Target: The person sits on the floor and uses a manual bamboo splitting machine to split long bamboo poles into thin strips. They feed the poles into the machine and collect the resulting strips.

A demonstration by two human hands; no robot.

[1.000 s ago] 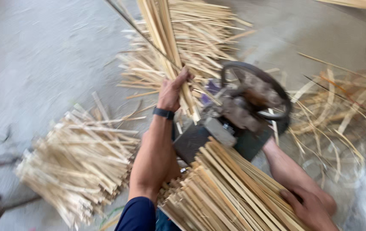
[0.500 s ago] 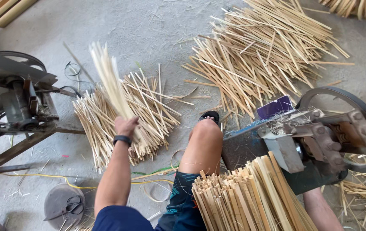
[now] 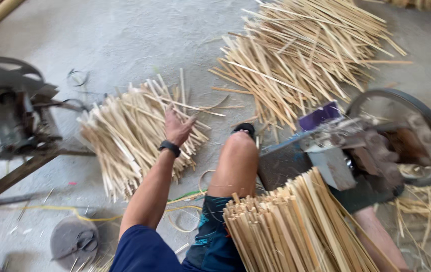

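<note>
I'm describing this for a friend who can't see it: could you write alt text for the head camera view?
A seated person's left hand rests, fingers open, on a pile of pale split bamboo sticks on a concrete floor. A bundle of sticks leans by the bare knee, beside a small machine with a dark wheel. A larger stick heap lies beyond; the right hand is out of view.

Bare grey concrete floor (image 3: 125, 35), pretty dusty. On it: a loose pile of split bamboo sticks (image 3: 135, 136) left of centre, a bigger scattered heap (image 3: 306, 55) up top right, and thin shavings (image 3: 427, 201) at the right edge. A yellow cord (image 3: 64, 209) snakes across the lower left, next to a round grey disc (image 3: 72, 242). Two machines stand on it, one left (image 3: 9, 116), one right (image 3: 376, 146).
</note>
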